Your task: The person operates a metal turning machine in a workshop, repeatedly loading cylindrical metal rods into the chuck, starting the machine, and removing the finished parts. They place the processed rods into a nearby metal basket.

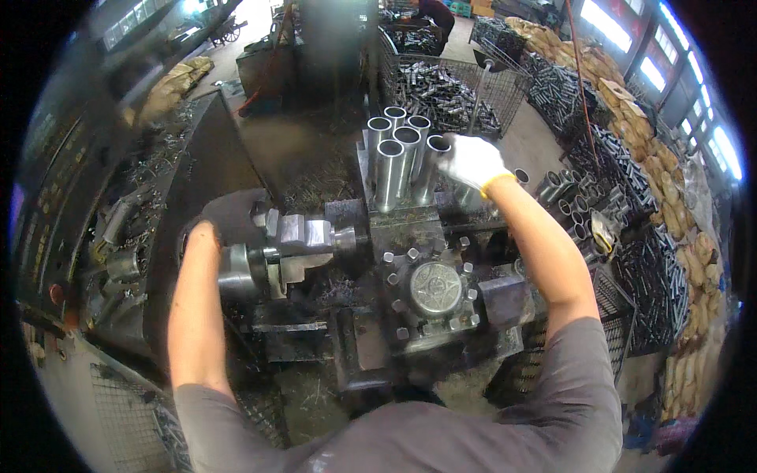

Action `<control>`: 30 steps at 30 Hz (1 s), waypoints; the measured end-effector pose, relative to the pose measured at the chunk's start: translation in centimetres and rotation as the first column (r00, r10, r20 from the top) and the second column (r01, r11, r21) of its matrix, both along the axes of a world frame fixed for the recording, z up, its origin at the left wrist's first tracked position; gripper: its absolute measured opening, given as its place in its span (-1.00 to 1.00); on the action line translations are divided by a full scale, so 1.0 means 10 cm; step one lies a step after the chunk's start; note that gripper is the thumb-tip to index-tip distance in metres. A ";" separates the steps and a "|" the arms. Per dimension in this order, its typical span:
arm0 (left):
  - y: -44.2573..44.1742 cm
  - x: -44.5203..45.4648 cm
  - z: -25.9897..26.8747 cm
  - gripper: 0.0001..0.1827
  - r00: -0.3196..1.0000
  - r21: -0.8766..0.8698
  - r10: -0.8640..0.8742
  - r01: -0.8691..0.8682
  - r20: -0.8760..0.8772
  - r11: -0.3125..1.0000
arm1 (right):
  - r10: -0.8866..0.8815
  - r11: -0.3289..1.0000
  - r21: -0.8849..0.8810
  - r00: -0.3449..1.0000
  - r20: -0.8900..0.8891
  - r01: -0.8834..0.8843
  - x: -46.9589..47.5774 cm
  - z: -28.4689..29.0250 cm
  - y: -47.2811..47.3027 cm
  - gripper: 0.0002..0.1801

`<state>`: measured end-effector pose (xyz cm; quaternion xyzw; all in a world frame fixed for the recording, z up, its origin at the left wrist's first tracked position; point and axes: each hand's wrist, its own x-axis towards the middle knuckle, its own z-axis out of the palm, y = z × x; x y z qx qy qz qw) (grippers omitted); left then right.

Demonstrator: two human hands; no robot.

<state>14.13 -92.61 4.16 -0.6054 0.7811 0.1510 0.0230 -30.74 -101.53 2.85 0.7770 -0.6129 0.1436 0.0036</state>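
Note:
My right hand [473,161], in a white glove with a yellow cuff, has its fingers at the upper rim of an upright steel tube [427,177]. Several more bright steel tubes [388,177] stand on end to its left, open ends up, on a ledge of the lathe. My left hand [235,206] appears as a dark, blurred shape at the far side of the lathe's chuck [236,272]; its fingers and anything in them are hidden. Between my arms sits a round tool post [436,288] ringed by square-headed bolts.
Loose steel tubes [576,204] lie stacked at the right. Behind the lathe stands a wire mesh bin [502,100] full of metal pieces. Sacks [656,159] line the right side. A dark sheet-metal guard [195,159] rises at the left. Another person [437,20] bends over at the back.

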 end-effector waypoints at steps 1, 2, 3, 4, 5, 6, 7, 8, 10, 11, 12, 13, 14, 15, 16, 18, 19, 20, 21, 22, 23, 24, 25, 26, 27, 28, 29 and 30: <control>0.03 -0.11 -0.01 0.05 0.999 -0.172 -0.006 0.000 -0.037 0.985 | 0.044 0.997 0.072 0.998 -0.053 -0.040 0.04 0.03 -0.07 -0.51; 0.11 -0.25 -0.07 0.03 0.999 -0.292 0.032 -0.036 -0.017 0.956 | -0.008 0.998 0.067 0.997 -0.075 0.013 0.09 0.05 -0.11 -0.52; 0.23 -0.43 -0.15 0.01 0.982 -0.432 -0.064 -0.020 -0.177 0.902 | -0.053 0.993 0.102 0.996 -0.069 0.060 0.12 0.09 -0.08 -0.56; 0.30 -0.64 -0.23 -0.02 0.967 -0.472 -0.053 -0.073 -0.248 0.878 | 0.025 0.999 0.036 0.998 -0.053 -0.023 0.17 0.15 -0.02 -0.57; 0.40 -0.87 -0.31 -0.04 0.876 -0.418 -0.108 -0.114 -0.471 0.901 | -0.003 0.999 0.035 0.995 -0.104 0.007 0.21 0.22 0.10 -0.58; 0.43 -1.11 -0.35 -0.07 0.762 -0.301 -0.080 -0.155 -0.642 0.941 | 0.111 0.992 -0.045 0.988 -0.110 -0.116 0.27 0.32 0.27 -0.59; 0.47 -1.32 -0.36 -0.09 0.616 -0.177 -0.035 -0.171 -0.787 0.969 | 0.198 0.968 -0.139 0.976 -0.094 -0.209 0.37 0.45 0.46 -0.63; 0.45 -1.46 -0.34 -0.14 0.535 -0.107 -0.030 -0.114 -0.844 0.988 | 0.281 0.922 -0.232 0.948 -0.151 -0.310 0.51 0.60 0.63 -0.66; 0.41 -1.59 -0.28 -0.27 0.592 -0.237 -0.122 -0.121 -0.797 0.964 | 0.575 0.709 -0.432 0.812 -0.105 -0.557 0.73 0.81 0.89 -0.74; 0.40 -1.60 -0.24 -0.35 0.659 -0.326 -0.191 -0.088 -0.728 0.941 | 0.722 0.600 -0.437 0.689 -0.065 -0.670 0.76 0.88 0.96 -0.79; 0.44 -1.49 -0.21 -0.49 0.628 -0.406 -0.204 -0.196 -0.751 0.893 | 0.754 0.608 -0.375 0.656 -0.001 -0.699 0.83 0.90 0.99 -0.75; 0.49 -1.39 -0.19 -0.62 0.653 -0.418 -0.095 -0.360 -0.751 0.834 | 0.848 0.495 -0.437 0.527 0.055 -0.751 0.89 0.90 0.97 -0.68; 0.57 -1.22 -0.20 -0.72 0.674 -0.436 -0.064 -0.400 -0.736 0.806 | 0.806 0.583 -0.354 0.575 0.139 -0.731 0.95 0.84 0.93 -0.61; 0.69 -1.09 -0.26 -0.69 0.624 -0.371 -0.001 -0.463 -0.781 0.805 | 0.798 0.602 -0.322 0.565 0.209 -0.731 1.04 0.74 0.86 -0.54; 0.80 -0.90 -0.35 -0.66 0.566 -0.302 0.059 -0.523 -0.822 0.797 | 0.821 0.571 -0.364 0.503 0.271 -0.736 1.10 0.60 0.76 -0.48; 1.04 -0.69 -0.60 -0.53 0.462 0.018 0.472 -0.700 -0.751 0.714 | 0.662 0.737 0.188 0.749 -0.005 -0.650 1.35 0.27 0.54 -0.27; 1.16 -0.67 -0.74 -0.53 0.592 -0.171 0.343 -0.643 -0.730 0.746 | 0.669 0.706 0.440 0.726 -0.157 -0.555 1.54 0.07 0.41 -0.14; 1.24 -0.64 -0.83 -0.64 0.573 -0.206 0.296 -0.652 -0.765 0.730 | 0.675 0.681 0.548 0.707 -0.212 -0.486 1.72 -0.15 0.34 -0.19; 1.31 -0.70 -0.94 -0.76 0.591 -0.258 0.189 -0.587 -0.784 0.767 | 0.702 0.624 0.621 0.689 -0.180 -0.474 1.82 -0.38 0.27 -0.29; 1.39 -0.76 -1.01 -0.60 0.645 -0.359 0.113 -0.552 -0.755 0.753 | 0.756 0.523 0.690 0.647 -0.104 -0.501 1.87 -0.60 0.18 -0.35; 1.44 -0.87 -1.09 -0.67 0.669 -0.330 0.217 -0.590 -0.711 0.737 | 0.727 0.534 0.700 0.680 -0.094 -0.474 1.89 -0.80 0.09 -0.31; 1.54 -0.97 -1.18 -0.76 0.754 -0.342 0.247 -0.530 -0.609 0.776 | 0.741 0.520 0.667 0.670 -0.042 -0.534 1.80 -0.89 -0.12 -0.28; 1.59 -1.09 -1.24 -0.77 0.787 -0.343 0.273 -0.515 -0.553 0.786 | 0.791 0.405 0.668 0.606 0.087 -0.625 1.72 -1.00 -0.26 -0.25; 1.74 -1.20 -1.37 -0.78 0.751 -0.296 0.219 -0.485 -0.623 0.823 | 0.695 0.321 0.782 0.694 0.189 -0.534 1.70 -1.07 -0.38 -0.22; 1.83 -1.29 -1.47 -0.72 0.647 -0.202 0.192 -0.484 -0.738 0.852 | 0.583 0.132 0.869 0.746 0.321 -0.477 1.64 -1.10 -0.49 -0.19; 1.96 -1.37 -1.62 -0.65 0.527 -0.111 0.173 -0.465 -0.832 0.878 | 0.416 -0.024 0.928 0.840 0.348 -0.372 1.66 -1.14 -0.52 -0.16; 2.07 -1.44 -1.75 -0.58 0.425 -0.098 0.081 -0.382 -0.901 0.919 | 0.543 0.053 0.882 0.755 0.368 -0.468 1.65 -1.14 -0.56 -0.16; 2.17 -1.48 -1.92 -0.60 0.490 -0.037 0.182 -0.404 -0.853 0.914 | 0.630 0.167 0.835 0.708 0.319 -0.525 1.68 -1.15 -0.53 -0.16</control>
